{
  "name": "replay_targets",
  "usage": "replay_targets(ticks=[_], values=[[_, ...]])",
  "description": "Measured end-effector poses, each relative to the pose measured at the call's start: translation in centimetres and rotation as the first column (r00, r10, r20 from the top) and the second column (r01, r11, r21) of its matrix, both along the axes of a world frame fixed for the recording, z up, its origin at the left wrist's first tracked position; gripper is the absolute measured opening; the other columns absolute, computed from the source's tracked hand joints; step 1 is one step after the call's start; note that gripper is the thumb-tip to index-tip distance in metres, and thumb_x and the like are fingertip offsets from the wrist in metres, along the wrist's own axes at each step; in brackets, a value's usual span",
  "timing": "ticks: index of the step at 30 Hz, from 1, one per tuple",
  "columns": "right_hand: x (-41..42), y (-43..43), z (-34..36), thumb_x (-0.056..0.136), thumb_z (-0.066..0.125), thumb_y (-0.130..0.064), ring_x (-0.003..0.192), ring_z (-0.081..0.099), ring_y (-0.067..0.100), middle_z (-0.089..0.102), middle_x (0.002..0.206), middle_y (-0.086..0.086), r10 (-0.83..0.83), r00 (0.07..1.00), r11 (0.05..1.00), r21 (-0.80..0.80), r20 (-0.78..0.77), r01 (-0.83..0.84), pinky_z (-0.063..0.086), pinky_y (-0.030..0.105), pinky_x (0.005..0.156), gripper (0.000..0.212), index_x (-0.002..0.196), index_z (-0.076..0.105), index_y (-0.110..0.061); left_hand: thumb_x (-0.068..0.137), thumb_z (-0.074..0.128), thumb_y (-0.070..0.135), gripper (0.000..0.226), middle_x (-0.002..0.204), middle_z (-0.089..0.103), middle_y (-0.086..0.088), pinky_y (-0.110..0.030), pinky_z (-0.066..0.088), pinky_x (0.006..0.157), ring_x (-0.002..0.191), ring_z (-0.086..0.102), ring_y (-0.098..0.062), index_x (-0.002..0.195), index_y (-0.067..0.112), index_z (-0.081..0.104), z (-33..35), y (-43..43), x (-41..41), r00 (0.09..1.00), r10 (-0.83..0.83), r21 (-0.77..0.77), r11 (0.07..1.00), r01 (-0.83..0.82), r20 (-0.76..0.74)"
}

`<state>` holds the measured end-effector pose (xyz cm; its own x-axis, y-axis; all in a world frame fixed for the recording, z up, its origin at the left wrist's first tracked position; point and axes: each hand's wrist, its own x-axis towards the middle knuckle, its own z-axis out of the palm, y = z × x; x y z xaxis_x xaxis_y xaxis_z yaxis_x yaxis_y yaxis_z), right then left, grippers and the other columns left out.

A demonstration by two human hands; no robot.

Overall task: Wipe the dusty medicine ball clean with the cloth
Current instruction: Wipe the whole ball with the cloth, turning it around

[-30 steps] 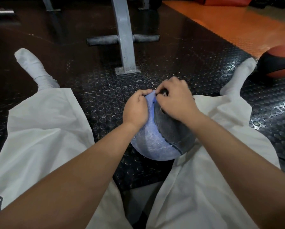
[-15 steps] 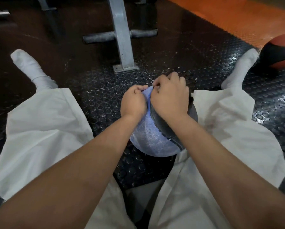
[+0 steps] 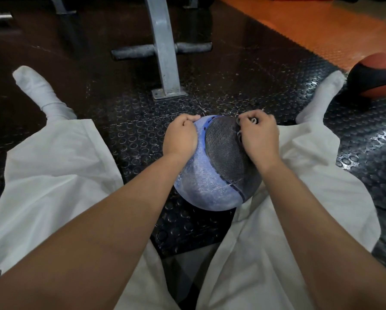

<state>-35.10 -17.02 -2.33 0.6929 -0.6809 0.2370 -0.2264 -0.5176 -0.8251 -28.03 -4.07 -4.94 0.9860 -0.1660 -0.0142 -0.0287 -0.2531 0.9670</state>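
The right hand [image 3: 260, 137] is curled tight around a pale cloth [image 3: 252, 120], pressing it on the upper right of the medicine ball [image 3: 221, 157]. The left hand [image 3: 182, 137] rests fisted on its upper left. The ball sits mid-frame on the studded mat [image 3: 140, 139], between white-trousered legs [image 3: 53, 175].

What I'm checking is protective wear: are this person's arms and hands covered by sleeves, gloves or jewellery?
Both forearms are bare to the frame edge; no sleeves show. The left hand and right hand wear no gloves, and no watch, ring or wristband is visible.
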Motion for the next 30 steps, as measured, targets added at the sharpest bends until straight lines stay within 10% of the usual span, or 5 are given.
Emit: replay_targets(ticks=[4, 11, 16, 20, 30], values=[[0.3, 2.2, -0.1, 0.089, 0.049, -0.020, 0.111, 0.044, 0.032, 0.050, 0.118, 0.009, -0.087, 0.992, 0.981, -0.181, -0.087, 0.070, 0.034, 0.036, 0.093, 0.026, 0.108, 0.067, -0.024, 0.097, 0.033, 0.007, 0.037, 0.108, 0.061, 0.011, -0.021, 0.040, 0.074, 0.089, 0.055, -0.004, 0.099, 0.023, 0.067, 0.1, 0.2, 1.4, 0.999, 0.019, 0.033, 0.999, -0.018, -0.030], [-2.4, 4.0, -3.4, 0.083, 0.058, -0.022, 0.091, 0.051, 0.026, 0.057, 0.098, 0.010, 0.499, 0.861, 0.676, -0.665, 0.096, -0.318, 0.034, 0.032, 0.083, 0.020, 0.096, 0.071, -0.014, 0.093, 0.046, 0.014, 0.032, 0.106, 0.074, -0.001, -0.041, 0.052, 0.097, 0.101, 0.067, -0.021, 0.102, 0.019, 0.076, -1.2, 3.3, 6.2, 0.974, -0.056, 0.046, 0.997, 0.068, -0.221], [-2.8, 2.2, -5.4, 0.084, 0.056, -0.022, 0.099, 0.049, 0.013, 0.048, 0.100, -0.009, 0.141, 0.925, 0.987, -0.123, 0.352, -0.103, 0.037, 0.028, 0.094, 0.013, 0.091, 0.064, -0.030, 0.090, 0.048, 0.022, 0.030, 0.108, 0.074, 0.000, -0.044, 0.050, 0.099, 0.105, 0.067, -0.026, 0.095, 0.024, 0.078, -2.2, 4.1, 6.8, 0.950, -0.046, -0.059, 0.998, 0.029, -0.309], [-2.2, 1.7, -5.2, 0.089, 0.056, -0.017, 0.085, 0.054, 0.005, 0.050, 0.098, -0.005, -0.169, 0.957, 0.925, 0.373, 0.234, 0.072, 0.042, 0.014, 0.085, 0.022, 0.082, 0.058, -0.038, 0.087, 0.048, 0.020, 0.031, 0.106, 0.074, 0.004, -0.043, 0.051, 0.098, 0.103, 0.067, -0.021, 0.096, 0.024, 0.078, -2.6, 3.9, 6.0, 0.956, -0.008, -0.102, 0.995, -0.023, -0.294], [-2.6, -0.1, -4.9, 0.073, 0.052, -0.046, 0.082, 0.059, 0.016, 0.062, 0.103, 0.013, -0.099, 0.990, 0.932, 0.359, 0.099, 0.057, 0.051, 0.043, 0.089, 0.020, 0.083, 0.064, -0.034, 0.093, 0.043, 0.001, 0.039, 0.100, 0.073, -0.001, -0.034, 0.055, 0.083, 0.096, 0.068, -0.021, 0.082, 0.023, 0.074, -2.3, 5.5, 0.2, 0.978, 0.086, -0.233, 0.964, -0.130, -0.189]])
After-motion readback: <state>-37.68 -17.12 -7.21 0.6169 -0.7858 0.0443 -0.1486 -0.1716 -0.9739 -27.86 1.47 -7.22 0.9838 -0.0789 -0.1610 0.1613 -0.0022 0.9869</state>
